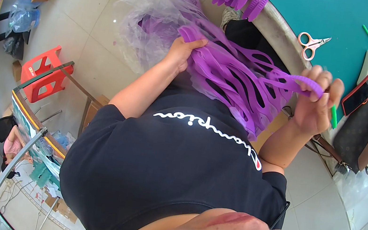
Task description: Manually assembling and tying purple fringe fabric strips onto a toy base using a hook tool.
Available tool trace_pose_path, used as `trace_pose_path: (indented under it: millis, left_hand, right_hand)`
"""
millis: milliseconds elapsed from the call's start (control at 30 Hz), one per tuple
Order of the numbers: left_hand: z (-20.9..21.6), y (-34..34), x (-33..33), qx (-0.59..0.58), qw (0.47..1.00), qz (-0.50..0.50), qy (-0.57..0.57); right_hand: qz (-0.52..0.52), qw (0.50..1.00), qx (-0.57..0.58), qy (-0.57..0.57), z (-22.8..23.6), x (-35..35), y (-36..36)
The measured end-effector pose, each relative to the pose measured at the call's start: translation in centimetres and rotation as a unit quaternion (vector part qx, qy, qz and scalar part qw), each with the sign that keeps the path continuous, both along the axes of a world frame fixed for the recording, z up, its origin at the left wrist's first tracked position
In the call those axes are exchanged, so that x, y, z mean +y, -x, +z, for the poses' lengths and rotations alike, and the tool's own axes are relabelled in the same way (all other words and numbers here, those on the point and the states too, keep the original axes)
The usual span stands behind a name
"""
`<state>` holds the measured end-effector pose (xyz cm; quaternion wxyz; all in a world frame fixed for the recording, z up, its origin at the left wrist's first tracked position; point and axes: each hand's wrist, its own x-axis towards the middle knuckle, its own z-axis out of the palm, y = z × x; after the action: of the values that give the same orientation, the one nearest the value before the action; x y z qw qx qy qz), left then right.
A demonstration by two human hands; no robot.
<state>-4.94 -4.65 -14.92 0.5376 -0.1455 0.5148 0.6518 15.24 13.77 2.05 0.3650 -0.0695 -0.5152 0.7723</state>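
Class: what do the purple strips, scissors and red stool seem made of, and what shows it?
Purple strips: probably soft rubber or plastic, fairly matte; they bend and drape.
Scissors: blades likely smooth metal, from their grey sheen; handles probably plastic, evenly pale pink.
Red stool: likely moulded plastic, smooth; one even colour, with cut-out openings.

Scissors (315, 43) on table (341, 19) near right hand (314, 108)

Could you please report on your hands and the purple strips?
Left hand gripping purple strips; right hand holding one strip, green piece against it; scissors on green tabletop, apart from hands.
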Motion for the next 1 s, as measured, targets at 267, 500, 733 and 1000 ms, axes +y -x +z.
trace_pose_path:
  millis: [267,500,733,1000]
  left_hand:
    - [-4.5,0.8,-1.9,-0.030,0.999,0.023,0.006]
    - [-0.6,2.1,-1.7,-0.218,0.974,-0.016,-0.067]
    - [7.0,1.2,-1.6,-0.046,0.980,-0.125,-0.148]
    - [12.0,0.1,-1.2,0.007,0.970,-0.108,-0.216]
  right_hand:
    - [-0.146,0.939,0.273,0.149,6.0,7.5,-8.7]
    - [-0.133,0.990,0.031,-0.033,5.9,6.2,-5.9]
    - [-0.026,0.892,-0.264,-0.365,-0.6,-0.2,6.0]
    - [-0.011,0.925,-0.210,-0.317,-3.0,-4.6,5.8]
